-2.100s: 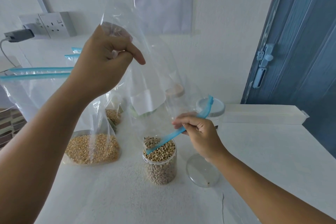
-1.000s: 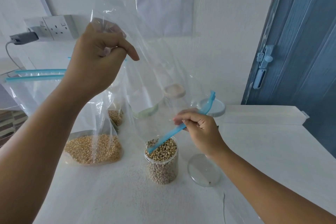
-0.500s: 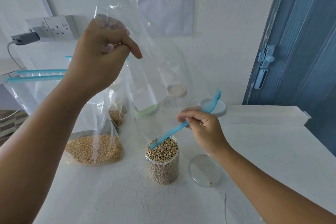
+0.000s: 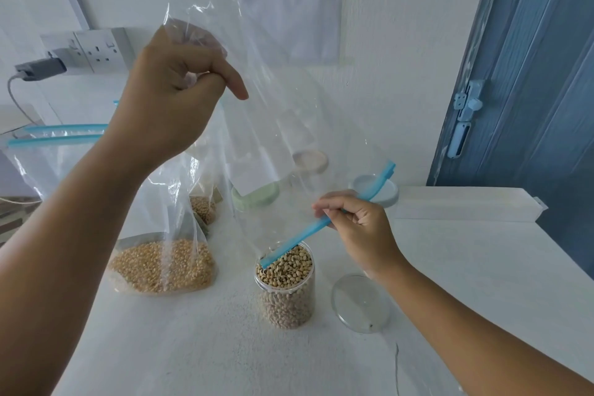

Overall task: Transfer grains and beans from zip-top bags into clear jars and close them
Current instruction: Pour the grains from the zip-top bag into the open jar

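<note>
Head view: I'm looking down over both forearms at a white table.
Nearest: clear lid lying flat on the table, just right of the jar, not yet on.
Jar: upright, centre, clear-walled, full of pale beans with dark eyes right up to the rim.
Right hand: pinched shut on the blue zip strip, steering the bag's mouth onto the jar opening.
Left hand: fist closed on the bottom of the upended empty bag, holding it high.
Bag: transparent, limp, and it looks drained to me.
Doing it well: I'd keep the mouth over the rim and lift the bottom straight, so any last bean drops inside; the jar is brimful, so go gently.
Further left: bag of yellow grain, untouched.
Back: lidded jars against the wall.
</note>
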